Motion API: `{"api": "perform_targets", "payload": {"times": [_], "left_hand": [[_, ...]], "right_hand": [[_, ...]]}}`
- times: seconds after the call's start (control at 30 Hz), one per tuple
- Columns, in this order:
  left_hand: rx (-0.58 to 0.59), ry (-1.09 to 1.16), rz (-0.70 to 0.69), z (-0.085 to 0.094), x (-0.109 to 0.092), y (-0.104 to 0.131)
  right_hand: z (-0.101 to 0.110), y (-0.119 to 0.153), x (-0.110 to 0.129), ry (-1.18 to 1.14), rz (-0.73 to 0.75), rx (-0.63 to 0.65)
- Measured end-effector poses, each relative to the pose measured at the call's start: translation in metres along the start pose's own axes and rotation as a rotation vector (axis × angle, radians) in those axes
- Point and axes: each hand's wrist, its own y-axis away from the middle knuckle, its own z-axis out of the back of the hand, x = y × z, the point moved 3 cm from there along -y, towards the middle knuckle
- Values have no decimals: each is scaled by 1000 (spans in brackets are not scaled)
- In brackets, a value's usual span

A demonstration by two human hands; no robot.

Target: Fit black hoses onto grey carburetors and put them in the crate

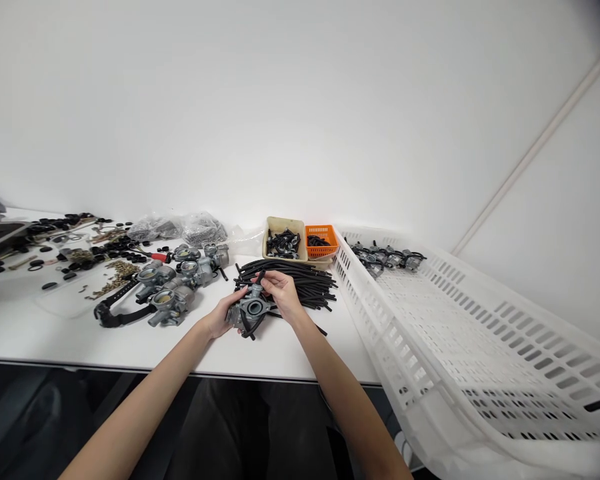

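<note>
Grey metal carburetor [249,309] lies between your hands: left hand [219,318] clasps its body; right hand [282,291], nearer the top, pinches the upward-pointing black fitting [261,275].

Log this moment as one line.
left hand: holds grey metal part | right hand: on black piece atop it | behind: black tubes | right: white crate

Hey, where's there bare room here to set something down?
Free: the white tabletop in front of the held carburetor; front left, before the black strap; and the floor of the white crate, nearer you than the carburetors inside. Crowded: middle back, with black tubes, cream bin and orange basket; and farther back left, with grey carburetors and brass-coloured bits.
</note>
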Motion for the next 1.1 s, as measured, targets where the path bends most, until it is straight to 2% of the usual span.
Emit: {"api": "perform_targets", "payload": {"times": [0.2, 0.33, 0.4, 0.5, 0.57, 0.7, 0.83, 0.93, 1.1], "left_hand": [[-2, 29, -10, -2, -1, 1], [-33, 119, -44, -3, -5, 0], [-97, 155, -66, -1, -6, 0], [-175, 162, -86, 1, -6, 2], [-184, 166, -119, 1, -5, 2], [-180, 143, -237, 3, -6, 0], [-213, 95, -317, 6, -7, -3], [-229, 64, -320, 8, -6, -4], [-224, 54, -389, 13, -5, -4]], "right_hand": [[1, 0, -2, 5, 21, 7], [1, 0, -1, 33, 152, 0], [1, 2, 1, 145, 247, 3], [-3, 9, 1, 434, 368, 20], [-4, 13, 0, 586, 412, -3], [-6, 19, 0, 745, 472, -24], [-11, 18, -3, 815, 437, 18], [-11, 17, -6, 778, 396, 11], [-8, 20, -4, 725, 431, -49]]}}
